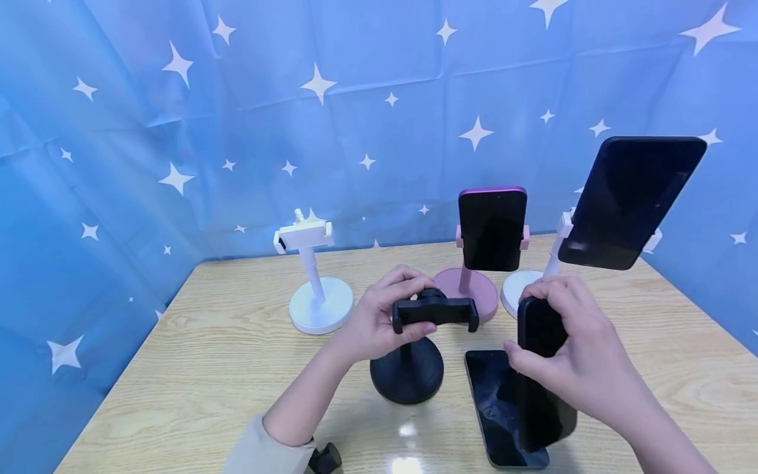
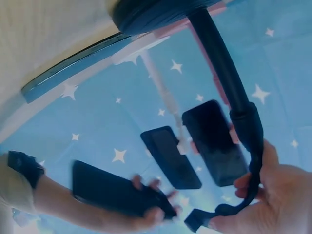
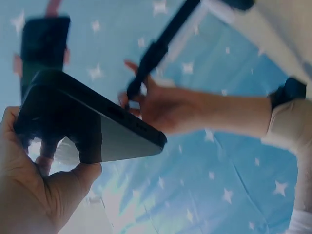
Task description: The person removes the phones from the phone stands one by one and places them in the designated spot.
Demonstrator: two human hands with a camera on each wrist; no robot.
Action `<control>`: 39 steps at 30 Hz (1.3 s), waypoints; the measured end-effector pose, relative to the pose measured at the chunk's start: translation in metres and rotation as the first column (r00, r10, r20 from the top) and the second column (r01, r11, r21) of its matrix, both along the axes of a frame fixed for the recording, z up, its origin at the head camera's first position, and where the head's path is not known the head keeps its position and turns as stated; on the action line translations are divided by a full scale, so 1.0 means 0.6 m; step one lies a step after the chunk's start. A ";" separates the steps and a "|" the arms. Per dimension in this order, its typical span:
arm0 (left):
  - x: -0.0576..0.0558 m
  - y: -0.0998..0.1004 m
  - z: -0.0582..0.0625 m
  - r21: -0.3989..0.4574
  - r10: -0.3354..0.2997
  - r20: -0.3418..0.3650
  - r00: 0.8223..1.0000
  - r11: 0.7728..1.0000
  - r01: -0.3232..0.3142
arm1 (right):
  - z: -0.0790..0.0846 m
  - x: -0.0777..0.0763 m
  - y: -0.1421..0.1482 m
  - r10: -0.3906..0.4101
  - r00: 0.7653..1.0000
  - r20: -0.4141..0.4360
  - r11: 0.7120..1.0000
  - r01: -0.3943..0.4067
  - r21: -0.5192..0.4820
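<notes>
My left hand (image 1: 387, 309) grips the clamp head of a black phone stand (image 1: 408, 372), its thumb below the clamp and its fingers behind. The stand's round base is on the table, and the clamp holds no phone. In my right hand (image 1: 583, 355) is a black phone (image 1: 541, 401), pinched between thumb and fingers at its edges and tilted. The right wrist view shows this phone (image 3: 73, 117) with the fingers behind it. A second dark phone (image 1: 494, 408) lies flat on the table, partly hidden under the held one in the head view.
Behind stand a white phone stand (image 1: 320, 306) with an unfilled clamp, a pink stand (image 1: 482, 293) bearing a phone (image 1: 493, 227), and another white stand (image 1: 518, 283) bearing a large dark phone (image 1: 630, 201). A blue curtain (image 1: 379, 131) with white stars hangs behind the wooden table (image 1: 225, 368).
</notes>
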State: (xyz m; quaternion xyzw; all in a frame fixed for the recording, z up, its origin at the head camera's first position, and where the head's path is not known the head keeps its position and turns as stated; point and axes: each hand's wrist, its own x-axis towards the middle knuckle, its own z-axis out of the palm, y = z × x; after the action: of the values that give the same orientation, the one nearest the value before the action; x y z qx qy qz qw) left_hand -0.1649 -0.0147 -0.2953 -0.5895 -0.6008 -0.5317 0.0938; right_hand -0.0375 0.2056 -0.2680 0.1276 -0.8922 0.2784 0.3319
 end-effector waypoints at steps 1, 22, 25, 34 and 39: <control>-0.004 -0.001 0.002 0.002 0.009 0.008 1.000 1.000 -0.009 | -0.007 -0.003 0.008 -0.017 0.999 0.032 1.000 0.016 0.011; -0.141 0.004 0.030 -0.098 0.273 0.091 0.958 0.959 -0.265 | -0.134 -0.044 0.114 -0.151 0.831 0.535 0.983 0.071 0.168; -0.150 0.004 0.025 -0.114 0.254 0.113 0.961 0.964 -0.241 | -0.138 -0.049 0.112 -0.148 0.826 0.544 0.983 0.064 0.170; -0.158 0.003 0.018 -0.150 0.187 0.189 0.964 0.976 -0.160 | -0.148 -0.058 0.115 -0.164 0.813 0.558 0.978 0.060 0.201; -0.161 -0.001 0.016 -0.171 0.196 0.220 0.956 0.972 -0.160 | -0.154 -0.063 0.118 -0.158 0.801 0.578 0.978 0.046 0.203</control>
State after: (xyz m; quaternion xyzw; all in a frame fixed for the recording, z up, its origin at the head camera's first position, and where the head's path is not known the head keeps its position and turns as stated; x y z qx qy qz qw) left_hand -0.2613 -0.0151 -0.2856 -0.4709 -0.6971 -0.5401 0.0247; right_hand -0.0751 0.2765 -0.3603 0.0155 -0.9779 0.2048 0.0395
